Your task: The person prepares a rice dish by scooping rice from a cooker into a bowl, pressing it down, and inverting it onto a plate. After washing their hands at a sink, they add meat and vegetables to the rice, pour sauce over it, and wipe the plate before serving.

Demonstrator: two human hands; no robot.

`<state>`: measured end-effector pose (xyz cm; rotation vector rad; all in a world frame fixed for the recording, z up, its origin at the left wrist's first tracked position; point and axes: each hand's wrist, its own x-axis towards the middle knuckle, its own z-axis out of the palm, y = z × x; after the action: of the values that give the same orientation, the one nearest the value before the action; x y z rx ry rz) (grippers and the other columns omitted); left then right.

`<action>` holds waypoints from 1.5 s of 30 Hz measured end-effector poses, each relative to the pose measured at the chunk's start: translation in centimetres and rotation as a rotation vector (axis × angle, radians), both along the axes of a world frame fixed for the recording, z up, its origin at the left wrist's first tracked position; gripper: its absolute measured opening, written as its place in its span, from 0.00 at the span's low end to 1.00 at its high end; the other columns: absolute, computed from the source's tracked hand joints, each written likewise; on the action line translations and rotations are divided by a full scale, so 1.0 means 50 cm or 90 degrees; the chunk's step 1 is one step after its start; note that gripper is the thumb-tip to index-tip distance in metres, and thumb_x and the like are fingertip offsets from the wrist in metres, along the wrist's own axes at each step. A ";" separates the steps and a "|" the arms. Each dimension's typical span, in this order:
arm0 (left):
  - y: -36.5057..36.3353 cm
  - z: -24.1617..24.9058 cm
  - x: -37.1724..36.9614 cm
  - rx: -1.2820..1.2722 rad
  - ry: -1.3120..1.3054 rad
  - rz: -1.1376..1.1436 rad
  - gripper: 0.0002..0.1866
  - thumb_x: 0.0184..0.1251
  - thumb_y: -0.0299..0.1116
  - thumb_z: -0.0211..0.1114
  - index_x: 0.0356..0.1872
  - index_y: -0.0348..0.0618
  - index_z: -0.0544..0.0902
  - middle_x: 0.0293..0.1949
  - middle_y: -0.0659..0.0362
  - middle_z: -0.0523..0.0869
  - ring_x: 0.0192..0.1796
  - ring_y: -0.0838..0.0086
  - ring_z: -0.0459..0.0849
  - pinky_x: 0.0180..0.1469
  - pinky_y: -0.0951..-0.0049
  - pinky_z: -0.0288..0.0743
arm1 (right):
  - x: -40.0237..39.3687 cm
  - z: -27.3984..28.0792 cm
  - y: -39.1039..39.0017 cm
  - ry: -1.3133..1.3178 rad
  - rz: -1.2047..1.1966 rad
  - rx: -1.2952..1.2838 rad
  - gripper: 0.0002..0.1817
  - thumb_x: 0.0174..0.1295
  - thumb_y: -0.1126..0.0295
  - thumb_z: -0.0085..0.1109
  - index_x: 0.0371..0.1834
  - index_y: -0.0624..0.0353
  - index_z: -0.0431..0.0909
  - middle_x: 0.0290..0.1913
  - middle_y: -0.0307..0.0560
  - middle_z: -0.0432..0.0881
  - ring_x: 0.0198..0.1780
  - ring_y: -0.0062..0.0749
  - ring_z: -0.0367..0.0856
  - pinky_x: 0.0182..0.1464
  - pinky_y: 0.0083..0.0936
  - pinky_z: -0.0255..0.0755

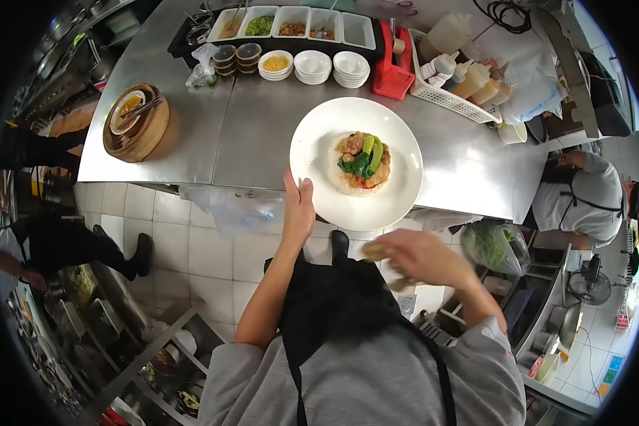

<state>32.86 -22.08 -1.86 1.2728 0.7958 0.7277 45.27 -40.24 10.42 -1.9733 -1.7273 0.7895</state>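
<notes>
My left hand (300, 207) grips the lower left rim of a large white plate (309, 153), thumb on top and fingers underneath. On the plate sits a round mound of rice (348, 186), topped with browned meat pieces (350, 145) and green leafy vegetable (366, 160). Just below the plate's right side, my right hand (429, 259) is closed around a tan, cloth-like piece (375, 250), smeared by motion. That hand is apart from the plate. The plate is held over the front edge of the steel counter (255, 142).
Along the counter's back stand a row of topping tubs (292, 27), stacked small bowls (312, 66), a red dispenser (395, 67) and a white basket (454, 103) of bottles. A bamboo steamer (138, 122) sits left. People stand at the right (579, 199) and left (50, 248).
</notes>
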 end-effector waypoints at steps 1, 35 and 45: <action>0.002 -0.009 -0.004 -0.004 0.005 -0.006 0.25 0.71 0.31 0.41 0.66 0.35 0.53 0.60 0.43 0.66 0.61 0.58 0.69 0.62 0.66 0.60 | 0.022 0.018 -0.019 -0.060 -0.064 -0.055 0.15 0.59 0.70 0.50 0.49 0.52 0.77 0.38 0.49 0.80 0.38 0.44 0.79 0.40 0.38 0.73; 0.223 0.033 0.126 0.278 0.145 -0.243 0.22 0.72 0.43 0.46 0.59 0.41 0.70 0.51 0.49 0.79 0.52 0.62 0.79 0.54 0.68 0.69 | 0.305 0.004 0.105 -0.480 -0.177 0.064 0.11 0.63 0.61 0.48 0.42 0.43 0.80 0.36 0.43 0.78 0.39 0.40 0.79 0.38 0.36 0.74; 0.261 0.004 0.196 0.423 0.194 -0.349 0.20 0.70 0.29 0.45 0.63 0.43 0.66 0.52 0.51 0.78 0.50 0.70 0.78 0.50 0.70 0.73 | 0.431 -0.149 0.215 -0.559 0.201 0.292 0.11 0.56 0.67 0.54 0.41 0.41 0.79 0.48 0.37 0.73 0.46 0.34 0.75 0.43 0.33 0.75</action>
<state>42.65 -9.01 -1.65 2.1314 0.4012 0.3507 66.84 -29.48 2.96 -1.8347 -2.4373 -0.4828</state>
